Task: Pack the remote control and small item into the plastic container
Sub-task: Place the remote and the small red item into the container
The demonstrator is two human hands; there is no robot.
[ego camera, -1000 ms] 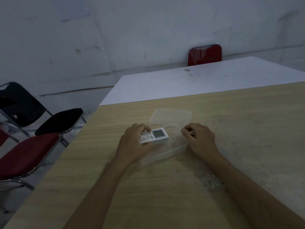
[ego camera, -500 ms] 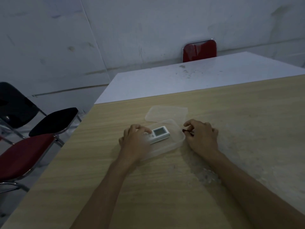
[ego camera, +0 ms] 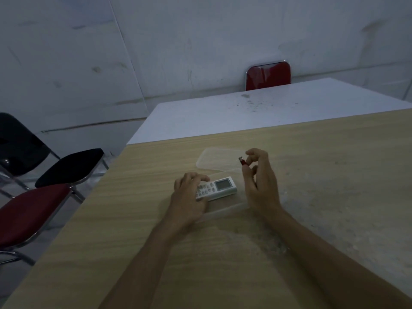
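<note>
My left hand (ego camera: 189, 197) rests fingers-down on the white remote (ego camera: 217, 188), which lies inside the clear container (ego camera: 225, 211) on the wooden table (ego camera: 334, 175); right hand (ego camera: 259, 186) pinches a small red item (ego camera: 243, 161) raised over the container's right end; lid (ego camera: 214, 160) lies just beyond.

dim grey walls (ego camera: 200, 41); folding chairs (ego camera: 33, 210); white table (ego camera: 267, 110)

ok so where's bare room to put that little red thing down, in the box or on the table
In the clear container, the patch right of the remote and beside the right hand is bare. The wooden table is free to the right and toward the person. It is crowded at the left hand, on the remote, and at the lid behind.
</note>
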